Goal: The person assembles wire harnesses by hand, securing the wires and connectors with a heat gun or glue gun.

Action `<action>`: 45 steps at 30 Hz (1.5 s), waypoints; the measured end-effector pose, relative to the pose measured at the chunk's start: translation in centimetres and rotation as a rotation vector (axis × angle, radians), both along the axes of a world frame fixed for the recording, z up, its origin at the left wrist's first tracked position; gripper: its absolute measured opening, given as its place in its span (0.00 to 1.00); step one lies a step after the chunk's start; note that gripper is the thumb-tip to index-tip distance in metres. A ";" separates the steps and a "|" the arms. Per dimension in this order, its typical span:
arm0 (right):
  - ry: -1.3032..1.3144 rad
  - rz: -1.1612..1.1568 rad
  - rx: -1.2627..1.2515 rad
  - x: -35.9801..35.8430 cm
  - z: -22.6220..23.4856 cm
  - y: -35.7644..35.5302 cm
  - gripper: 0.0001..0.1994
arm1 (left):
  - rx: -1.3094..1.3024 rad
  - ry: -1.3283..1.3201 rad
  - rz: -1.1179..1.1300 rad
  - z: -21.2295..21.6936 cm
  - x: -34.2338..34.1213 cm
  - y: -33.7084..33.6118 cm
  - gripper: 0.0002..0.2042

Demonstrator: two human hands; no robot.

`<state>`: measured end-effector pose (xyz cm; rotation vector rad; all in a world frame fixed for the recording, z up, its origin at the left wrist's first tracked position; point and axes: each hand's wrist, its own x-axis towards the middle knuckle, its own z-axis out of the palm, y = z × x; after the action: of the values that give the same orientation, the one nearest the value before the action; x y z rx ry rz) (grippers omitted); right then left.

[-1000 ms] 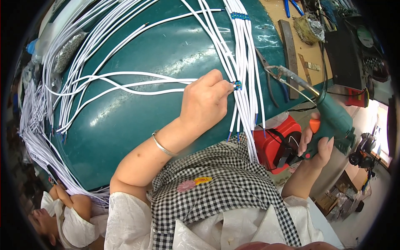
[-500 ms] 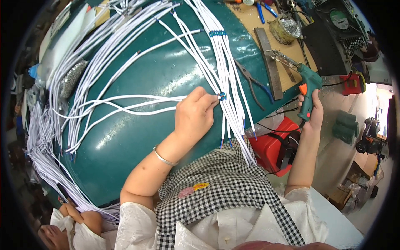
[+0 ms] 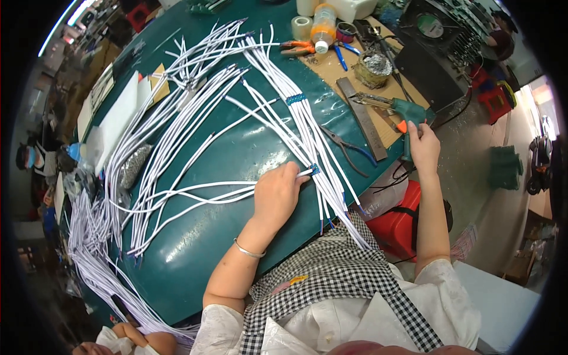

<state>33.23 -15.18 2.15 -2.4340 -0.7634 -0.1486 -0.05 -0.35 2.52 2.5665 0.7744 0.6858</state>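
The left hand [image 3: 277, 194] is seen resting on the green table [image 3: 195, 248], its fingertips pinched on a small blue clip [image 3: 314, 170] that sits on a flat band of white cables [image 3: 313, 148]. The clip is at the very tip of the pinch; the band is observed running away from the fingers across the table, past a second blue clip [image 3: 296, 99] further up, and back toward the checked apron [image 3: 331, 278], over the table edge. More loose white cables [image 3: 195, 192] are noted under and to the outer side of the left palm, fanned across the table. A silver bangle [image 3: 248, 251] is worn on the left wrist. The right hand [image 3: 423, 144] is closed around the handle of a green glue gun [image 3: 407, 112], held at the table's edge with its nozzle pointing toward a metal ruler [image 3: 362, 118]. Pliers [image 3: 349, 148] lie between the two hands, just beside the cable band. A red box [image 3: 397, 222] is seen below the right forearm, off the table.
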 end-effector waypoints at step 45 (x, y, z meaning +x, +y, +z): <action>1.036 0.865 0.398 -3.1 24.2 13.7 0.15 | -0.224 -0.406 0.395 16.2 -26.1 7.3 0.08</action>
<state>30.10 -1.49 26.31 -1.3165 -1.0268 1.0781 -26.15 6.99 18.68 1.9971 1.1470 1.1238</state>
